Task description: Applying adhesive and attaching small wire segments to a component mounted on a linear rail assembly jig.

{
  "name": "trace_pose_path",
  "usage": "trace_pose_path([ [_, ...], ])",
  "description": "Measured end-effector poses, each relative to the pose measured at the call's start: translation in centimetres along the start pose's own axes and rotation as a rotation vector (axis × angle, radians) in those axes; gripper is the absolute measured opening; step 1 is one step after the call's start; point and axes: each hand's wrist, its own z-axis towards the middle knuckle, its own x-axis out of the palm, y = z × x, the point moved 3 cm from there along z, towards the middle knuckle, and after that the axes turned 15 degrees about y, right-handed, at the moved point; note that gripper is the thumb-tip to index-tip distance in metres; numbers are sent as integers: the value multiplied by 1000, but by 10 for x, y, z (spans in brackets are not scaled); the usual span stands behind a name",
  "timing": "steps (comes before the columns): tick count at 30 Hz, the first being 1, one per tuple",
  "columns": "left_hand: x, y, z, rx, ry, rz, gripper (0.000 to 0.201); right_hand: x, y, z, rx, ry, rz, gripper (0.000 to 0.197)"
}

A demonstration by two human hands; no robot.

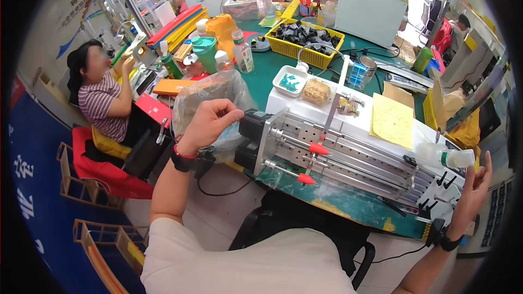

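My left hand (210, 122) is raised beside the machine's black motor (256, 124), over a clear plastic bag (199, 95). Its fingers are curled and the tips meet the thumb; anything between them is too small to make out. My right hand (475, 193) is at the machine's other end, by a clear bottle with a white cap (444, 155). Its fingers stretch upward and hold nothing visible. Between my hands lies the aluminium rail machine (348, 155), with two rods bearing red cone-shaped pieces (318, 148).
Behind the machine, a white box top carries a dish of small teal parts (289, 81), a bundle of golden pieces (316, 92) and a yellow paper (392, 121). A yellow basket (280, 49) holds black parts. A seated person (106, 95) works at the left.
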Motion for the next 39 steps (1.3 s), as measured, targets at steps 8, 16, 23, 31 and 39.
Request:
trace_pose_path([
  [8, -36, -12, -25, 91, -655, 1366, 27, 19, -21, 23, 9, 205, 159, 40],
  [16, 15, -9, -10, 101, -7, 122, 23, -7, -28, 6, -70, -168, 23, 28],
  [23, -21, 13, -28, 32, -522, 485, 11, -43, -24, -60, -434, -246, 435, 45],
  [31, 44, -76, -25, 322, -448, 751, 57, 110, 80, -78, -217, -36, 636, 44],
  [39, 131, -116, 17, 534, -151, 606, 32, 190, 112, -56, -395, 257, 523, 29],
])
